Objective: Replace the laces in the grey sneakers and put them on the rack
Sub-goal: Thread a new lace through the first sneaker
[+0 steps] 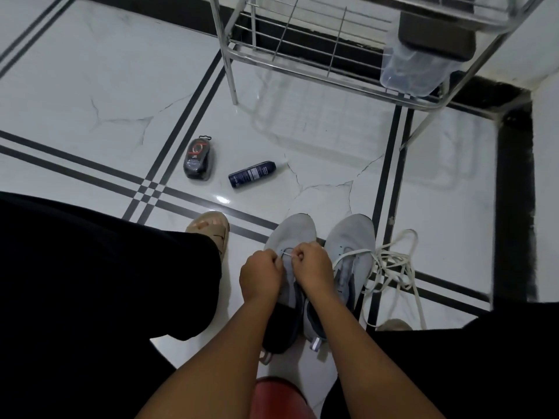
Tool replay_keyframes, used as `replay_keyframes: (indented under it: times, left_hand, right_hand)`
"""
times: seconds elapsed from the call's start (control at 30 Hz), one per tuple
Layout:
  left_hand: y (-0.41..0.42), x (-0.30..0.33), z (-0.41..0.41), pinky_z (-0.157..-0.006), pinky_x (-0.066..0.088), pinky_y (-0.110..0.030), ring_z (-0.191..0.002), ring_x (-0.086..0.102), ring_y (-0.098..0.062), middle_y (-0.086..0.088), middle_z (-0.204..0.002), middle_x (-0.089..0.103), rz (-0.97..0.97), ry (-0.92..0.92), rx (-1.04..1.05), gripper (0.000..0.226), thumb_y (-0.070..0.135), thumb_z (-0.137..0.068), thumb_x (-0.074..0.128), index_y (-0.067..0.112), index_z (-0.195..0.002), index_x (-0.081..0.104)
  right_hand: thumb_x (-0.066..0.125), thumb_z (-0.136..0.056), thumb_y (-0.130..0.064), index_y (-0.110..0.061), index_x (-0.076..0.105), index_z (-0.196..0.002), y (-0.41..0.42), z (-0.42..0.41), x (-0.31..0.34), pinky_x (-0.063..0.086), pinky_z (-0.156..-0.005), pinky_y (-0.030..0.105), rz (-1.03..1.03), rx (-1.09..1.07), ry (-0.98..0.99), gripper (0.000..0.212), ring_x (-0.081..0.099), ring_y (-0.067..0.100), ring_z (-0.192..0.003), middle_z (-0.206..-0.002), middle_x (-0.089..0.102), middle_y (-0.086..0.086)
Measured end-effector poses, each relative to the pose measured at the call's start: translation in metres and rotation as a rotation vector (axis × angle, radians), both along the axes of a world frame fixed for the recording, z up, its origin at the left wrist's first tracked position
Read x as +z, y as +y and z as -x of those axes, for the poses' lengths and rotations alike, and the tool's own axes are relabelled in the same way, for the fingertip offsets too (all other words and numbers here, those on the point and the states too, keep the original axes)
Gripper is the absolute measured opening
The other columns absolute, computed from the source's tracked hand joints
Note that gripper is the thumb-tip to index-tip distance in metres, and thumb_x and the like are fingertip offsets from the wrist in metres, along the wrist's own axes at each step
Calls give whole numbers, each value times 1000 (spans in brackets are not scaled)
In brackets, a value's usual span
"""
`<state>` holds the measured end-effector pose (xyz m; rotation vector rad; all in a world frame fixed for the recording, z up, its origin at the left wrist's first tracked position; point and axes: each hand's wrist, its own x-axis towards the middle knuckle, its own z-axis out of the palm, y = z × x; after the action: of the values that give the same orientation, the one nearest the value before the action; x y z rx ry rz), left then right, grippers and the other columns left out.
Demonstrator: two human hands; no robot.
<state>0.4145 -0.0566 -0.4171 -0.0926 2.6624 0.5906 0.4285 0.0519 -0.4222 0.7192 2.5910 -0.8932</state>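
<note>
Two grey sneakers stand side by side on the white tiled floor between my legs, toes pointing away. Over the left sneaker (292,234) my left hand (261,275) and my right hand (311,267) each pinch the white lace at the front eyelets, where a short lace loop (288,254) shows between them. The right sneaker (349,237) has a white lace threaded at its front, and its long loose ends (393,261) lie tangled on the floor to its right. The metal shoe rack (317,77) stands ahead at the top of the view.
A black shoe-polish sponge case (198,158) and a dark spray can (251,174) lie on the floor ahead. A clear plastic box (414,71) and a dark object (435,37) sit on the rack's right side. My sandalled foot (211,228) is left of the sneakers.
</note>
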Motion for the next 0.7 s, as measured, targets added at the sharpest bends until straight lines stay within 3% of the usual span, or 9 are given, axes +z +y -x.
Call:
replay_keyframes:
  times: [0.2, 0.47, 0.7]
  left_hand:
    - [-1, 2, -1, -61, 44, -28, -75, 60, -19, -3, -87, 64, -30, 31, -30, 28, 30, -96, 48, 13, -88, 69]
    - [2, 6, -4, -58, 33, -26, -70, 54, -16, -3, -86, 61, -3, 46, -58, 30, 30, -97, 46, 13, -85, 66]
    - [3, 8, -5, -52, 29, -24, -67, 50, -15, -2, -83, 59, -15, 38, -65, 28, 30, -97, 46, 14, -82, 64]
  right_hand:
    - [49, -93, -17, -7, 66, -90, -5, -2, -1, 46, -71, 35, -93, 23, 17, 20, 55, 25, -93, -102, 57, 9]
    - [47, -92, -18, -4, 63, -87, -13, -6, -4, 36, -63, 33, -217, -31, 22, 21, 55, 27, -89, -99, 57, 10]
    - [48, -92, -16, -4, 64, -87, -17, -9, -7, 44, -66, 36, -192, -67, 58, 21, 57, 28, -87, -98, 57, 11]
